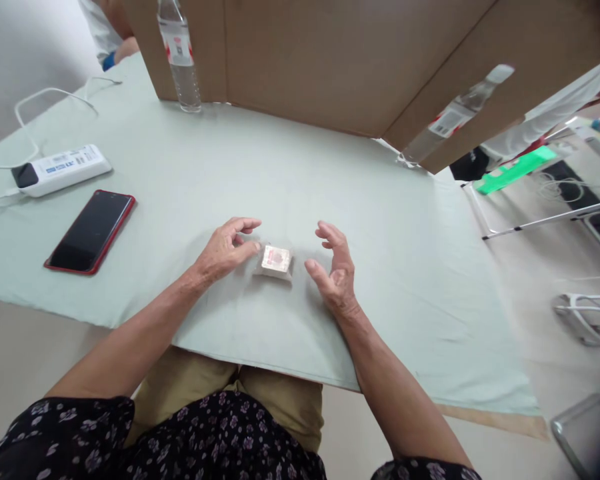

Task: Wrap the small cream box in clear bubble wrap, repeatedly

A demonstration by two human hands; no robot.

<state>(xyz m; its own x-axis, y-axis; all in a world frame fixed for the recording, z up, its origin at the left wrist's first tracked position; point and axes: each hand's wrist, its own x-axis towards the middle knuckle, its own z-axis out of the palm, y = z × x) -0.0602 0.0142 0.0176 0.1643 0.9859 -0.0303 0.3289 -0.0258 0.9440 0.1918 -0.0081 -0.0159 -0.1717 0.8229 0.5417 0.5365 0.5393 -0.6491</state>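
A small, pale, block-shaped packet in clear wrapping (275, 261) lies on the light green cloth of the table, between my two hands. Reddish print shows on its top face. Just to its left is my left hand (229, 248), fingers apart and curved, its thumb tip close to the packet's edge; I cannot tell whether they touch. On the other side my right hand (336, 267) hovers with thumb and fingers spread, a gap between it and the packet. Neither hand holds anything.
At left lie a red-cased phone (91, 231) and a white power strip (65, 170) with cables. A brown cardboard screen (310, 60) stands at the back. Before it are an upright water bottle (180, 57) and a tilted-looking one (455, 120). Another person's arm (126, 50) shows at upper left.
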